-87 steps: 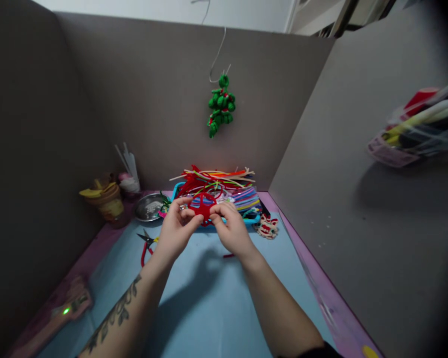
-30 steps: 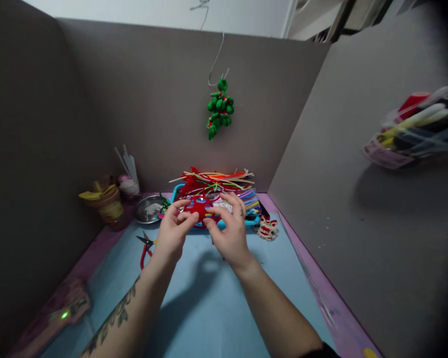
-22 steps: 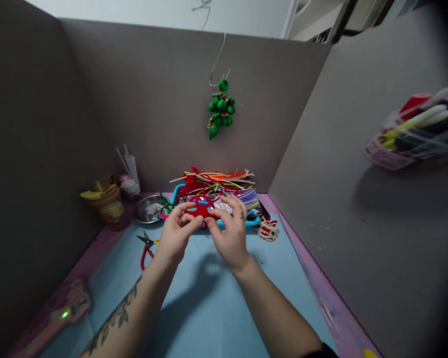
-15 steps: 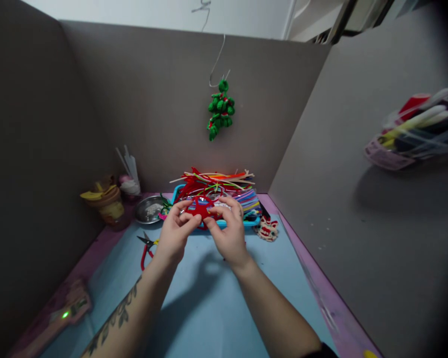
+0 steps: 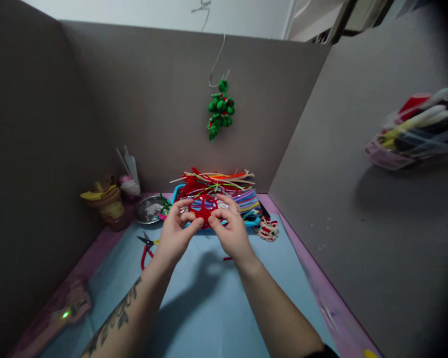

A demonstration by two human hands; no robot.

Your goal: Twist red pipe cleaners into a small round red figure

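Both hands hold up a red openwork piece [image 5: 203, 211], rounded with spokes and gaps, which looks shaped from pipe cleaners. My left hand [image 5: 177, 231] pinches its left side between thumb and fingers. On the opposite side my right hand [image 5: 229, 226] grips it the same way, with the two thumb tips close together at the lower middle. Behind the piece stands a blue basket [image 5: 252, 223] filled with pipe cleaners [image 5: 248, 201] of many colours. A short red scrap [image 5: 227, 258] lies on the mat by my right wrist.
Red-handled pliers [image 5: 146, 251] lie left of my left wrist, near a metal bowl [image 5: 149, 210]. A pot [image 5: 106, 204] stands at the back left. A cream-and-red ornament [image 5: 268, 229] sits right of the basket. Green leaves [image 5: 221, 109] hang from a wire; a pink glue gun [image 5: 67, 313] lies front left.
The red piece has turned to face me more, so its round outline and gaps show better. My right hand has shifted slightly right, uncovering more of the red scrap.
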